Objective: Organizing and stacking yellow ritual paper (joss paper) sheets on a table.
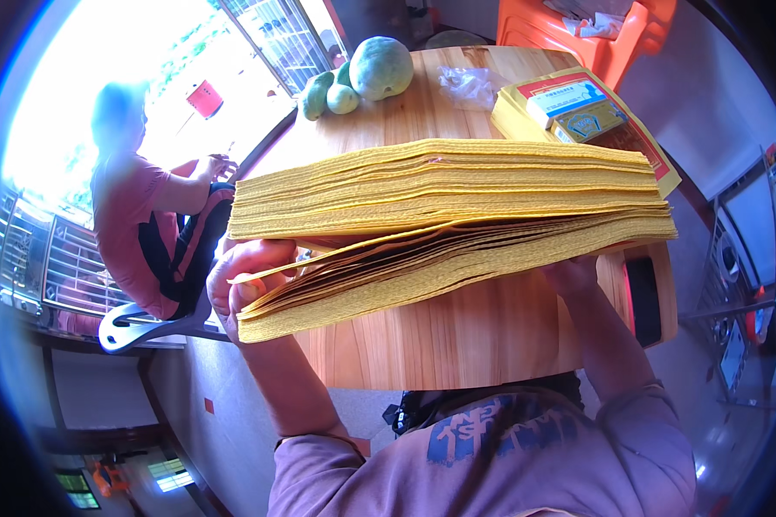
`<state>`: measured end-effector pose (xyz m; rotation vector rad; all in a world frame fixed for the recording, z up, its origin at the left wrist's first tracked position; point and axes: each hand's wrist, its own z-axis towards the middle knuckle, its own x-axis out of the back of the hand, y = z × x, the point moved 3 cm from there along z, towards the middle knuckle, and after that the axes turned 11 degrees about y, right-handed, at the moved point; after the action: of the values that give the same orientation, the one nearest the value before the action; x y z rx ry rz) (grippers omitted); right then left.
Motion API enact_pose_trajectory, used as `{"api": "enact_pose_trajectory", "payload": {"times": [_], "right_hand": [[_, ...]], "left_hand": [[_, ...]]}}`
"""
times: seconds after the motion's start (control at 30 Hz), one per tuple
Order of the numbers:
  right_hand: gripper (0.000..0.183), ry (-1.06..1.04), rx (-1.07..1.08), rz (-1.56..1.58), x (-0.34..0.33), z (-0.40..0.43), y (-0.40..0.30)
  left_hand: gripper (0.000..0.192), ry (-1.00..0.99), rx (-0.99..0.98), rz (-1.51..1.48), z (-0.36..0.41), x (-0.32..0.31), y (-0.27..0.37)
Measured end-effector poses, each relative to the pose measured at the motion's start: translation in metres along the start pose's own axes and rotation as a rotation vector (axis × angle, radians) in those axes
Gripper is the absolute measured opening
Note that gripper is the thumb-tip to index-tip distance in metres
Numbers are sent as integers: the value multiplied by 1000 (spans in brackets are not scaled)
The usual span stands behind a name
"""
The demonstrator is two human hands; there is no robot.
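Note:
A thick stack of yellow paper sheets (440,187) is held up above the wooden table, its layered edges facing me. My left hand (249,274) grips the stack's left end, with the thumb and fingers pinching one sheet at a gap that splits the stack into an upper and a lower part. Reddish-brown faces of sheets show inside that gap. Under the right end, my right hand (572,271) supports the stack from below; its fingers are mostly hidden by the paper.
On the wooden table (440,342) lie green gourds (380,68), a crumpled plastic bag (469,87), and more yellow paper (663,174) carrying two small boxes (575,106). A phone (643,300) rests at the right edge. Orange plastic stools (537,32) stand behind; a seated person (129,226) is at left.

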<state>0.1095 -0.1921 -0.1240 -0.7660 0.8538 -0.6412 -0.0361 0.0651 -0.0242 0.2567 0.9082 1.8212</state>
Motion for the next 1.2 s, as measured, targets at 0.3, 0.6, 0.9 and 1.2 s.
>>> {"api": "enact_pose_trajectory", "payload": {"times": [0.3, 0.6, 0.9, 1.2], "right_hand": [[56, 16, -46, 61, 7, 1, 2], [49, -63, 151, -404, 18, -2, 23], [44, -34, -130, 99, -12, 4, -12], [57, -85, -109, 133, -22, 15, -28]], "left_hand": [[24, -18, -61, 26, 6, -7, 0], [15, 50, -162, 105, 2, -12, 2], [16, 357, -81, -12, 8, -39, 1], [53, 24, -652, 787, 44, -71, 18]]}}
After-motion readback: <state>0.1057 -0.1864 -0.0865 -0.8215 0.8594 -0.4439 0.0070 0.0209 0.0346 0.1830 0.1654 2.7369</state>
